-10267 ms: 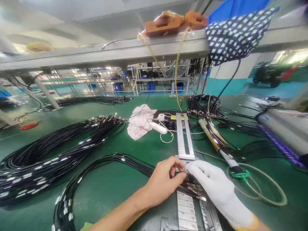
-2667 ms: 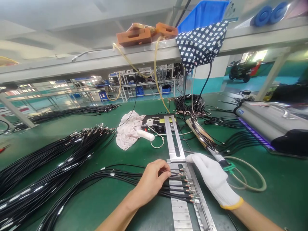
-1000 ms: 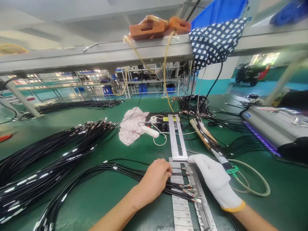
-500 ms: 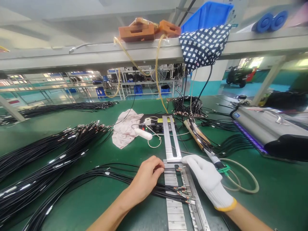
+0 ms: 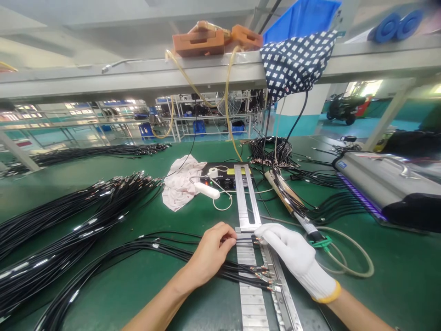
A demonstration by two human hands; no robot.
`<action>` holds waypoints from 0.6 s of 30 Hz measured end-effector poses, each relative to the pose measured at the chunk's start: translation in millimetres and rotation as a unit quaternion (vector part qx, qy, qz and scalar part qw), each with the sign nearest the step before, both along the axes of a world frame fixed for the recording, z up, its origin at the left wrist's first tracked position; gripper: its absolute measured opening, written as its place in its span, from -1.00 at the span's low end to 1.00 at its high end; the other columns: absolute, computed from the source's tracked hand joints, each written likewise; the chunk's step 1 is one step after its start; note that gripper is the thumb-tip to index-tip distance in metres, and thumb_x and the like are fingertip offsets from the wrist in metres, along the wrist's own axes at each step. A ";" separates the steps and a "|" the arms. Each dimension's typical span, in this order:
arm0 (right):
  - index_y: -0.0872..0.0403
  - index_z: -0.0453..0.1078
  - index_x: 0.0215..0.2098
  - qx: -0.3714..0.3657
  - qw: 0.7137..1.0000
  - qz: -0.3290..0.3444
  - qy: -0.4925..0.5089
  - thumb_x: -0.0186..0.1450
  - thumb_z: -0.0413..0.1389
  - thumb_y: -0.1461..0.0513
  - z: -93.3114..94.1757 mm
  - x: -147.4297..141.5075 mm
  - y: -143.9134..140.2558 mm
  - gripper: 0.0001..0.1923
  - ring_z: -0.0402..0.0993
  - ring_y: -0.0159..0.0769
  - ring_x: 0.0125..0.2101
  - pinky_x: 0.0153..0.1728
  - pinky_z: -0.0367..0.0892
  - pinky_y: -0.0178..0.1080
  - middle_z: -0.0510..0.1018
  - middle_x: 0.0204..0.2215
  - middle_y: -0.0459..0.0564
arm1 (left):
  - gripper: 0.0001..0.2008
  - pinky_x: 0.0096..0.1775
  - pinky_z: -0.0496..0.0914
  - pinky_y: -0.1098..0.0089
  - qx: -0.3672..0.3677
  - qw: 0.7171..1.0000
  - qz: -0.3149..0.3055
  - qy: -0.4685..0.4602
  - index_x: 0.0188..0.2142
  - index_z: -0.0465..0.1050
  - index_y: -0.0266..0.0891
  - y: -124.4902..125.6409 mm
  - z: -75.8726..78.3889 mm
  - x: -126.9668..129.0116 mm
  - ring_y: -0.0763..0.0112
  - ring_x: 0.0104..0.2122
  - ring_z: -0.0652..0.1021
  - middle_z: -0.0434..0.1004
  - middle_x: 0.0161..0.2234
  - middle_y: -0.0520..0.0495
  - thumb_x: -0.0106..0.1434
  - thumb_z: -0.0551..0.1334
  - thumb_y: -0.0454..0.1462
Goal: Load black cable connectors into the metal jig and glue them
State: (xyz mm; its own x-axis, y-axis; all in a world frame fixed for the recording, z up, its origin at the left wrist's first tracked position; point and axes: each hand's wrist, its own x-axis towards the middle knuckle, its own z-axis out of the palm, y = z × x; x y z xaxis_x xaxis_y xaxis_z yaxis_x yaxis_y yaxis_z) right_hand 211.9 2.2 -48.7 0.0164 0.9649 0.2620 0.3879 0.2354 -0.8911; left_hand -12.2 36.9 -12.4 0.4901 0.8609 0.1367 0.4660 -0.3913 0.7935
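- Lower centre: left hand (image 5: 210,253) and gloved right hand (image 5: 292,255) meet over the metal rail (image 5: 248,202); black cables (image 5: 165,246) cross the approach from the left.
- Left half: cable bundles (image 5: 79,214) cover the mat.
- Centre: bare green mat (image 5: 193,220) between cloth (image 5: 179,184) and hands.
- Right: hose loop (image 5: 354,257), then open mat in front of the grey machine (image 5: 382,179).
- Lower right corner: open mat.

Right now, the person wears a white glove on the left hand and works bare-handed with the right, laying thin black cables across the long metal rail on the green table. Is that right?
Not quite: the head view shows the white glove on the right hand; the left hand is bare. Both do meet at the thin black cables lying across the long metal rail on the green table.
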 end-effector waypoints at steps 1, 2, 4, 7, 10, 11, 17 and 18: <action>0.01 0.61 -0.36 -0.001 1.000 0.003 0.003 0.34 0.03 -0.01 -0.9 0.1 0.4 -0.61 0.58 -0.09 -0.15 -0.01 0.41 -0.08 0.68 -0.22 0.03 | -0.87 -0.21 0.30 0.41 -0.001 1.000 0.000 0.000 -0.34 0.44 -0.21 0.0 -0.2 0.1 0.39 -0.30 0.45 0.46 -0.30 0.03 0.32 0.14 -0.36; 0.01 0.61 -0.36 -0.002 1.000 0.003 0.005 0.34 0.04 -0.02 -1.8 0.1 0.7 -0.61 0.58 -0.10 -0.16 -0.02 0.42 -0.08 0.68 -0.23 0.03 | -0.88 -0.21 0.31 0.41 -0.002 1.000 0.001 0.000 -0.34 0.44 -0.21 0.1 -0.2 0.2 0.39 -0.30 0.46 0.47 -0.30 0.03 0.31 0.14 -0.36; 0.01 0.60 -0.34 -0.009 1.000 -0.010 0.007 0.33 0.05 -0.03 -3.3 0.2 1.4 -0.62 0.59 -0.09 -0.17 -0.01 0.42 -0.07 0.69 -0.24 0.03 | -0.89 -0.20 0.32 0.41 -0.002 1.000 0.001 0.001 -0.32 0.44 -0.21 0.2 0.6 0.0 0.39 -0.29 0.46 0.48 -0.29 0.02 0.31 0.15 -0.36; 0.01 0.59 -0.31 -0.018 0.998 -0.062 0.013 0.31 0.03 -0.03 -4.2 1.3 2.2 -0.61 0.59 -0.08 -0.15 0.00 0.41 -0.06 0.69 -0.23 0.03 | -0.89 -0.22 0.31 0.41 0.008 1.000 0.000 0.009 -0.29 0.46 -0.20 0.3 4.0 -1.4 0.39 -0.30 0.46 0.48 -0.28 0.03 0.31 0.15 -0.35; 0.02 0.57 -0.34 -0.005 0.992 -0.118 0.033 0.30 0.00 -0.04 -3.6 3.2 2.8 -0.60 0.59 -0.08 -0.14 -0.05 0.44 -0.10 0.69 -0.25 0.04 | -0.87 -0.24 0.29 0.41 0.027 0.999 -0.004 0.028 -0.30 0.47 -0.19 1.1 7.6 -4.1 0.38 -0.31 0.45 0.46 -0.30 0.03 0.33 0.14 -0.35; 0.02 0.56 -0.36 -0.003 0.991 -0.130 0.037 0.30 0.00 -0.04 -3.1 3.7 2.9 -0.59 0.59 -0.08 -0.14 -0.07 0.45 -0.12 0.69 -0.25 0.04 | -0.86 -0.24 0.29 0.40 0.034 0.999 -0.006 0.037 -0.30 0.48 -0.19 1.6 8.1 -5.0 0.38 -0.31 0.45 0.46 -0.30 0.03 0.33 0.14 -0.35; 0.00 0.56 -0.37 -0.029 0.989 -0.143 0.031 0.29 -0.02 -0.04 -3.4 6.5 4.6 -0.59 0.59 -0.08 -0.13 -0.02 0.43 -0.09 0.69 -0.24 0.01 | -0.82 -0.16 0.29 0.36 0.059 0.994 -0.040 0.085 -0.31 0.47 -0.20 3.0 2.3 -6.1 0.32 -0.23 0.47 0.47 -0.27 -0.01 0.36 0.11 -0.38; 0.00 0.56 -0.37 -0.032 0.989 -0.144 0.029 0.29 -0.02 -0.04 -4.0 6.9 4.8 -0.59 0.59 -0.08 -0.12 0.00 0.42 -0.08 0.69 -0.24 0.01 | -0.82 -0.16 0.29 0.36 0.062 0.993 -0.046 0.092 -0.30 0.47 -0.20 2.6 0.8 -5.6 0.32 -0.23 0.48 0.46 -0.27 -0.01 0.36 0.11 -0.38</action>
State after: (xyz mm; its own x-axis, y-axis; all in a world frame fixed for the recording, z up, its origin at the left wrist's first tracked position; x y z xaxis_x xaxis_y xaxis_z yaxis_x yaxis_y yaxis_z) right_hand 218.8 7.0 -52.7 0.3057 0.9326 0.1920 0.3784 0.0660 -0.9233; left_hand -17.7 39.5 -11.6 0.5925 0.7934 0.1395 0.5568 -0.5285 0.6408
